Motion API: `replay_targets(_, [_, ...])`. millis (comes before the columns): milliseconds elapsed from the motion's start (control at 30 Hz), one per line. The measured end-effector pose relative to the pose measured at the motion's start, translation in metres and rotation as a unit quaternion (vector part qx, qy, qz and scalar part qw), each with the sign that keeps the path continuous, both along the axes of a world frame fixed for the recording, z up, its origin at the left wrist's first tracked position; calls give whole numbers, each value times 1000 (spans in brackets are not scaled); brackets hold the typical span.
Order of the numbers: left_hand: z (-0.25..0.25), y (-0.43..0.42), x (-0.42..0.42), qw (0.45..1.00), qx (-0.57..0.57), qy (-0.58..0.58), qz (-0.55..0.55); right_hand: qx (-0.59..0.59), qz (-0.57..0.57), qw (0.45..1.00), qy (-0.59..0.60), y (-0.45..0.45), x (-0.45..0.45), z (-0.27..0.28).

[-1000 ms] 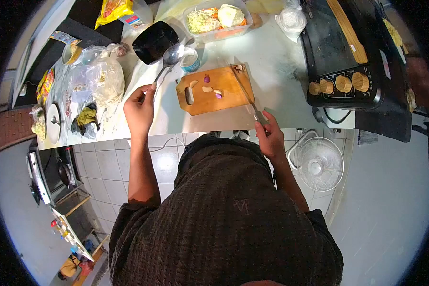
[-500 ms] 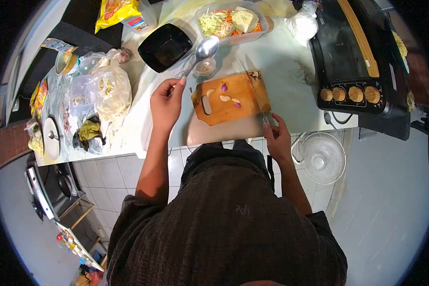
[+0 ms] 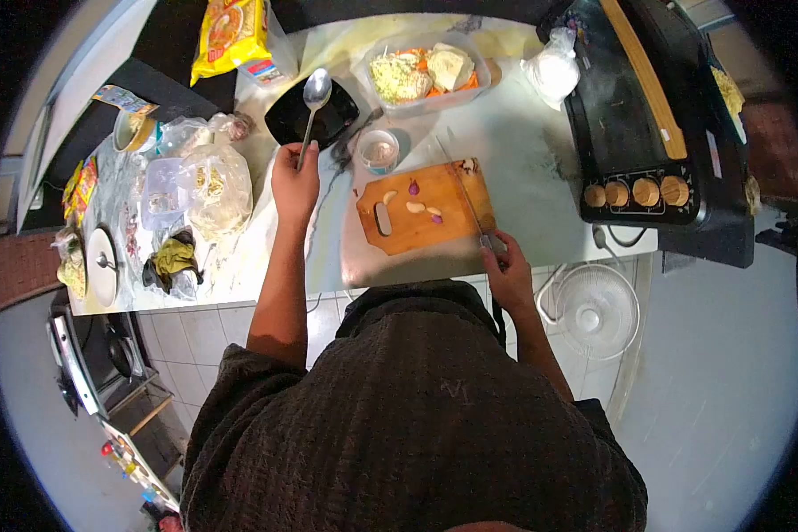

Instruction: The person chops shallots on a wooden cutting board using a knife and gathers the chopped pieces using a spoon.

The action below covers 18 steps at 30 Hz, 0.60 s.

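Observation:
My left hand is closed round the handle of a metal spoon, whose bowl hangs over a black square bowl. In my right hand is the handle of a knife; its blade lies across the right part of a wooden cutting board. On the board are several garlic cloves and small purple shallots. A small clear tub with pale contents stands behind the board.
A plastic container of shredded vegetables stands at the back. To the right are a white plastic bag and a black stove-like appliance with wooden knobs. Plastic bags and a pot lid lie left.
My left hand has moved the spoon left, from near the small tub to over the black bowl. My right hand still holds the knife at the board. The view has shifted slightly.

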<state>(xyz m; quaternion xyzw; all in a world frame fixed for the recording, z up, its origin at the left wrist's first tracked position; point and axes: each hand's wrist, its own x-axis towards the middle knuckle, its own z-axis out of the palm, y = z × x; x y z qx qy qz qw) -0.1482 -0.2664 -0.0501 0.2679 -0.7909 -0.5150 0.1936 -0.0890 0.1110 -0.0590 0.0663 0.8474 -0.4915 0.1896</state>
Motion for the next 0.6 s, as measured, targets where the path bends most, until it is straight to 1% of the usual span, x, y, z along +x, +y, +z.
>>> replay_targets(33, [-1,-1,-2,1000,4,10,5,4,18,1000,6,3,-2,-3])
replay_targets(67, [-3,0,0,999,-39,-16,19,-7,18,1000,13,7,-4,-7])
replay_targets(100, [-3,-2,-1,999,-46,-12,21,-13,20,1000,17,10,-8,-6])
replay_targets(167, [-10,-5,-1,998,-62,5,9,18,52,999,-1,17,-13,-7])
replay_targets(200, [-5,-4,-3,998,-66,7,9,13,51,999,2,20,-14,-12])
replay_targets(267, [5,-1,-9,979,-193,-55,22,-3,37,999,11,25,-16,-24])
replay_targets(300, [0,-5,-13,979,-196,-51,21,-6,35,999,15,27,-18,-24])
replay_targets(367, [-23,-23,-24,939,-342,24,3,22,60,998,26,29,-21,-22])
replay_targets(400, [-23,-26,-28,949,-315,-22,10,17,59,998,31,29,-24,-22])
replay_targets(433, [-23,-27,-31,947,-320,-18,10,12,64,997,31,30,-25,-21])
replay_targets(500, [-24,-27,-34,884,-453,-102,57,4,66,997,33,32,-28,-23])
replay_targets(533, [-22,-29,-38,883,-456,-99,58,2,70,997,40,33,-29,-26])
replay_targets(600, [-23,-36,-44,896,-398,-191,41,-1,75,996,46,32,-31,-26])
